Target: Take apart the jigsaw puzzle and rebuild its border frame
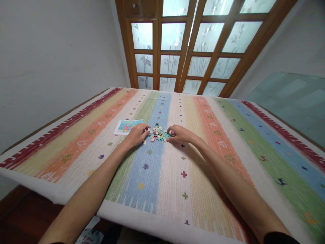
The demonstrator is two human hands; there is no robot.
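Note:
A small heap of colourful jigsaw pieces point(158, 133) lies on the striped tablecloth point(203, 162), near the table's middle. My left hand point(137, 134) rests at the heap's left edge, fingers curled onto the pieces. My right hand point(179, 134) sits at the heap's right edge, fingertips pinched among the pieces. What either hand holds is too small to make out. A picture card point(127, 126) with a pink cartoon figure lies flat just left of my left hand.
The cloth covers a wooden table point(15, 210) whose near edge shows at lower left. A white wall runs along the left. Wooden doors with frosted glass panes point(188, 51) stand behind the table. A glass tabletop point(291, 98) sits at far right.

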